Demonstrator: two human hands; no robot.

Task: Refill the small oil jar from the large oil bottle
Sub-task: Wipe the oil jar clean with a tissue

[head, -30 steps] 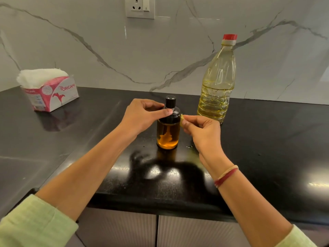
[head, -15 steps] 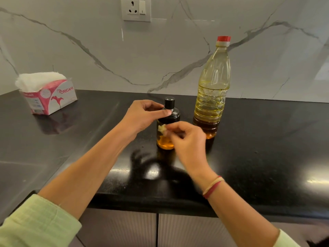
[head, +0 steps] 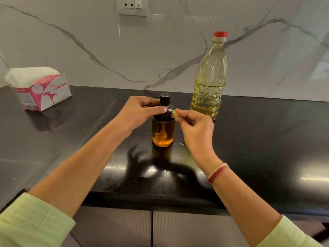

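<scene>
— Head camera: where is the small oil jar?

— The small oil jar stands upright on the black counter, about midway between the front edge and the back edge. Amber oil fills the lower part of the glass, and the black lid is on.

— What are the hands doing?

— The left hand grasps the top of the jar from the left. Its fingers curl behind the lid's collar and the thumb presses on the front of it. The right hand is at the jar's right side, with thumb and forefinger pinching a pale yellow scrap at the lid's shoulder and the other fingers curled in. I cannot tell whether the scrap touches the lid.

— And the big bottle?

— The large oil bottle stands upright near the back edge, behind and to the right of the jar. Neither hand holds it. Its red cap is on, and pale yellow oil fills roughly its lower half.

— What else is there?

— A pink and white tissue box sits toward the back left corner, with white tissues heaped out of its top. A wall socket is set in the marble wall above the back edge. Red and pale threads circle the right wrist, and light green sleeves cover both forearms. Cabinet doors show below the front edge.
</scene>
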